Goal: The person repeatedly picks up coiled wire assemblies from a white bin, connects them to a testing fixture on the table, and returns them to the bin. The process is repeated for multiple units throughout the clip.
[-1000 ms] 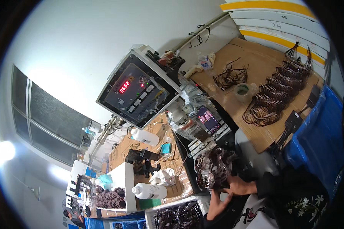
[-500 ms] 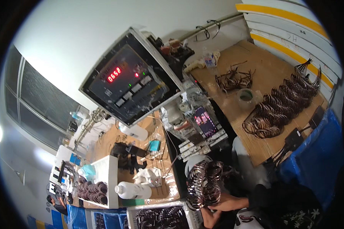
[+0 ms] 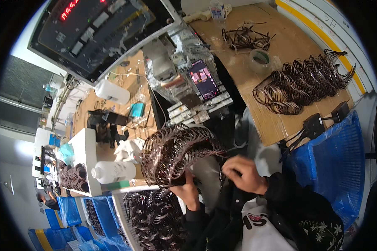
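Note:
A fanned bundle of dark brown, glossy looped wire coils (image 3: 176, 154) rests in my left hand (image 3: 187, 192), whose fingers and thumb close on its lower side. The coils stand in curved rows in front of my lap. My right hand (image 3: 245, 175) is apart from the main bundle, to its right, with its fingers curled in and slightly blurred. A thin dark strand hangs just below its fingertips; what it pinches, if anything, cannot be made out.
On the cardboard-covered table (image 3: 238, 88) lie a long row of similar coils (image 3: 301, 83), loose wire pieces (image 3: 247, 37) and a tape roll (image 3: 259, 60). A phone (image 3: 203, 79) leans by a machine with a display (image 3: 100, 37). A white bottle (image 3: 113, 171) and a coil-filled crate (image 3: 153, 217) are at left.
My view has turned, so the machine and table sit higher. The coil bundle has come up and left in my left hand and fanned out; my right hand has moved away from it.

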{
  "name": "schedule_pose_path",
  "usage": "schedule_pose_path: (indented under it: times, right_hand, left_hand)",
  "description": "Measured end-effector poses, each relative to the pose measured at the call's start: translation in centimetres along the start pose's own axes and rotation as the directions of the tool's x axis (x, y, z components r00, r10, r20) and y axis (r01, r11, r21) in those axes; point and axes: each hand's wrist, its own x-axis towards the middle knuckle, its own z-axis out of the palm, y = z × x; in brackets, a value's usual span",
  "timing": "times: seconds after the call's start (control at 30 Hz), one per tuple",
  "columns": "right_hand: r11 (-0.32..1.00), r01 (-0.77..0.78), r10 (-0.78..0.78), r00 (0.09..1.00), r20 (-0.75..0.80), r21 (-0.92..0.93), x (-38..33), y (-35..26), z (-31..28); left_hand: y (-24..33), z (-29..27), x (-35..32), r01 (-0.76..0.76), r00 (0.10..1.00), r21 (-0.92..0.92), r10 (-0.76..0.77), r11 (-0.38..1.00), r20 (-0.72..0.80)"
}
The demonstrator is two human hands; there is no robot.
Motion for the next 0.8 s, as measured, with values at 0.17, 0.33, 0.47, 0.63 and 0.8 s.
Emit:
schedule_pose_path:
  times: [0.17, 0.33, 0.47, 0.63, 0.8]
  right_hand:
    - [0.962, -0.208, 0.244, 0.946, -0.214, 0.177, 1.0, 3.7, 1.9]
    - [0.950, -0.194, 0.204, 0.979, -0.013, 0.246, 3.0, 4.7, 2.1]
    - [0.886, -0.163, 0.156, 0.986, 0.051, 0.434, 3.9, 2.3, 1.1]
    - [0.467, -0.275, 0.196, 0.959, 0.205, 0.840, 5.0, 0.2, -0.4]
    - [0.155, -0.346, 0.046, 0.938, 0.343, 0.925, 7.2, 2.5, -1.6]
  left_hand:
    - [-1.2, 1.3, 0.4, -0.014, 0.994, -0.133, 0.000, 0.991, -0.108]
    - [-1.4, 0.6, 0.9, 0.142, 0.989, -0.176, -0.147, 0.974, -0.015]
    - [-0.6, 0.3, 1.7, 0.306, 0.951, -0.079, -0.300, 0.949, 0.074]
    - [0.0, 0.3, 2.2, 0.236, 0.961, -0.207, -0.198, 0.949, 0.191]
    - [-0.8, 0.7, 3.9, 0.155, 0.969, -0.273, -0.091, 0.950, 0.231]
